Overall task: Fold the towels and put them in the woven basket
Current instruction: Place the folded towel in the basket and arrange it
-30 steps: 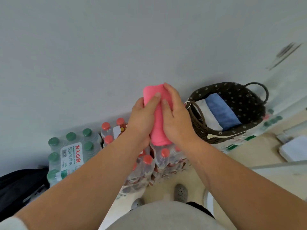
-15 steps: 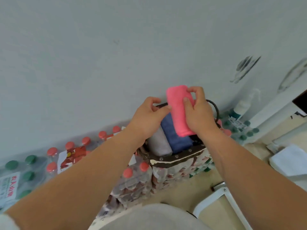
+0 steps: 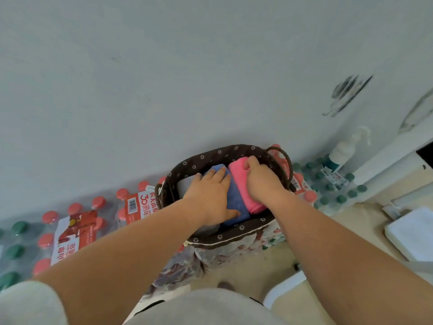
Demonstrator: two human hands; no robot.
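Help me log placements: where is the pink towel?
Head view: pink towel sits in the woven basket, right of the blue towel, gripped by the right hand.

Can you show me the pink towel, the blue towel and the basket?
pink towel (image 3: 239,179): head view, its upper folded side.
blue towel (image 3: 236,198): head view, its bare middle.
woven basket (image 3: 210,158): head view, far inner wall.

Beige floor (image 3: 255,275) at the foot of a grey wall (image 3: 164,78). Shrink-wrapped packs of red-capped clear water bottles (image 3: 77,231) lie on it from 8 o'clock to the centre. Packs of green-capped bottles lie at the 9 o'clock edge (image 3: 14,250) and at 3 o'clock (image 3: 337,192). The dark brown woven basket with flower-print lining (image 3: 210,158) stands on the central red-capped packs. A white pump bottle (image 3: 339,153) stands upright at the basket's 2 o'clock, on or behind the green-capped pack.
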